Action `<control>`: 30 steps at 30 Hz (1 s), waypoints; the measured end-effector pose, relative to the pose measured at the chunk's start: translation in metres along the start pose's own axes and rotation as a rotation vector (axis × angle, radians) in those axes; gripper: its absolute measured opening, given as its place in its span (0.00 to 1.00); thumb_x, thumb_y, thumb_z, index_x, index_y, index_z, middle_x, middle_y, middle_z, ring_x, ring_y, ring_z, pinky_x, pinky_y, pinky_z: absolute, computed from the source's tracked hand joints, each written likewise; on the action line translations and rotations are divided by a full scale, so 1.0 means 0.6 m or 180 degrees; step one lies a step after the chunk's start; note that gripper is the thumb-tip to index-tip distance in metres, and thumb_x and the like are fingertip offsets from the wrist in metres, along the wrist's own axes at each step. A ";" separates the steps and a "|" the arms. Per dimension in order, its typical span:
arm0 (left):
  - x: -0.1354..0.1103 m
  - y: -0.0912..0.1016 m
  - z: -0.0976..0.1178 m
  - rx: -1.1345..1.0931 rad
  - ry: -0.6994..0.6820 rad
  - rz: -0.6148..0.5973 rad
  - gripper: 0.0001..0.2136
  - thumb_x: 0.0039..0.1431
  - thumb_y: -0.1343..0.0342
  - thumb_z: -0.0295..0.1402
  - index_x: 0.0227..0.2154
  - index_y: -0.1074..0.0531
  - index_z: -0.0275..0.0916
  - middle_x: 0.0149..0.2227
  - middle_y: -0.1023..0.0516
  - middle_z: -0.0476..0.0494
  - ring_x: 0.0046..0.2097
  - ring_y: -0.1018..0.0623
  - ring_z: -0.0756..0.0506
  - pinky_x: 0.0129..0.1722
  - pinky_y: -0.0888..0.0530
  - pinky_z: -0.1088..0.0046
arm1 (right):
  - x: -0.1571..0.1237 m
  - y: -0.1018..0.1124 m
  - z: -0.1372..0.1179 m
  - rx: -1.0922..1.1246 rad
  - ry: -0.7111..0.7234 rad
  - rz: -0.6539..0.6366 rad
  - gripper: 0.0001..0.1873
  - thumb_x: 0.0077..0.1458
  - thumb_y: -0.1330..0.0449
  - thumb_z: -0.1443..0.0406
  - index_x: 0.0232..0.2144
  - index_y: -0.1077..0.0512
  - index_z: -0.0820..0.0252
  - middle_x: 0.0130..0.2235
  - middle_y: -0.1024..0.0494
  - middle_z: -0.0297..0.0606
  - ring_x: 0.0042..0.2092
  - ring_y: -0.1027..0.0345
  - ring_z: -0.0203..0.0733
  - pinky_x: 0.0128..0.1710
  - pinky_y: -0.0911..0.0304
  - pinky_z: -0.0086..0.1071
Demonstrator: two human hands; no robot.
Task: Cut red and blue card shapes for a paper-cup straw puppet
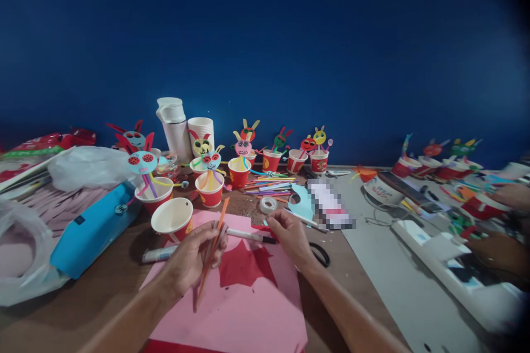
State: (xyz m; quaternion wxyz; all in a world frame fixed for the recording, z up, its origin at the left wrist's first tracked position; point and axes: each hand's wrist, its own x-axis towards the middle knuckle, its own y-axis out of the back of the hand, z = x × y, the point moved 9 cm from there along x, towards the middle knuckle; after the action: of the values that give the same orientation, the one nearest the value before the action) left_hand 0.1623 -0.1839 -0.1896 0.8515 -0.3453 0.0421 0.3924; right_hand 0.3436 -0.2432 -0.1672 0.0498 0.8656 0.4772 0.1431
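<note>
My left hand [194, 259] is closed round a long orange straw [212, 253] that slants from upper right to lower left above a pink sheet of paper [244, 309]. My right hand [292, 237] hovers over the sheet's far right corner with its fingers curled in a pinch; what they pinch is too small to name. Between both hands lies a white marker pen [250, 236]. A dark red paper cut-out [245, 267] lies on the pink sheet. An empty red paper cup [173, 219] leans just beyond my left hand.
Several red cups with paper monster faces on straws [242, 162] stand along the back by a white flask [174, 127]. A tape roll [268, 204], loose straws, scissors [319, 253], a blue box [93, 229] and plastic bags surround me. Another person's hands [503, 226] are at the right.
</note>
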 end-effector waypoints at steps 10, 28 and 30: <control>0.000 0.001 -0.005 -0.0020 0.0054 0.0110 0.05 0.46 0.47 0.27 0.28 0.35 0.36 0.20 0.32 0.52 0.17 0.35 0.55 0.16 0.42 0.81 | -0.004 0.000 -0.011 -0.0053 0.0073 0.0017 0.10 0.49 0.47 0.60 0.24 0.34 0.61 0.22 0.34 0.30 0.24 0.42 0.34 0.23 0.47 0.25; 0.021 0.007 -0.049 -0.0698 0.0550 -0.0295 0.04 0.44 0.48 0.28 0.27 0.35 0.36 0.19 0.34 0.52 0.17 0.38 0.55 0.16 0.45 0.80 | 0.079 -0.162 -0.285 -0.1923 0.1908 -0.0401 0.11 0.56 0.53 0.64 0.30 0.32 0.59 0.27 0.28 0.33 0.27 0.37 0.35 0.27 0.47 0.26; 0.021 0.008 -0.048 -0.0680 0.0527 -0.0302 0.04 0.44 0.48 0.29 0.26 0.35 0.36 0.19 0.33 0.52 0.18 0.38 0.55 0.17 0.44 0.80 | 0.084 -0.221 -0.310 -0.2895 0.2382 -0.0453 0.12 0.57 0.55 0.66 0.30 0.31 0.60 0.31 0.26 0.37 0.32 0.35 0.38 0.30 0.47 0.29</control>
State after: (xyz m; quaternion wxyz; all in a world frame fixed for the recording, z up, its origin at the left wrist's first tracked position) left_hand 0.1734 -0.1920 -0.2185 0.8211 -0.4668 0.0538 0.3241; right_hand 0.2064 -0.1386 -0.0091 0.2535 0.6140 0.4100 0.6250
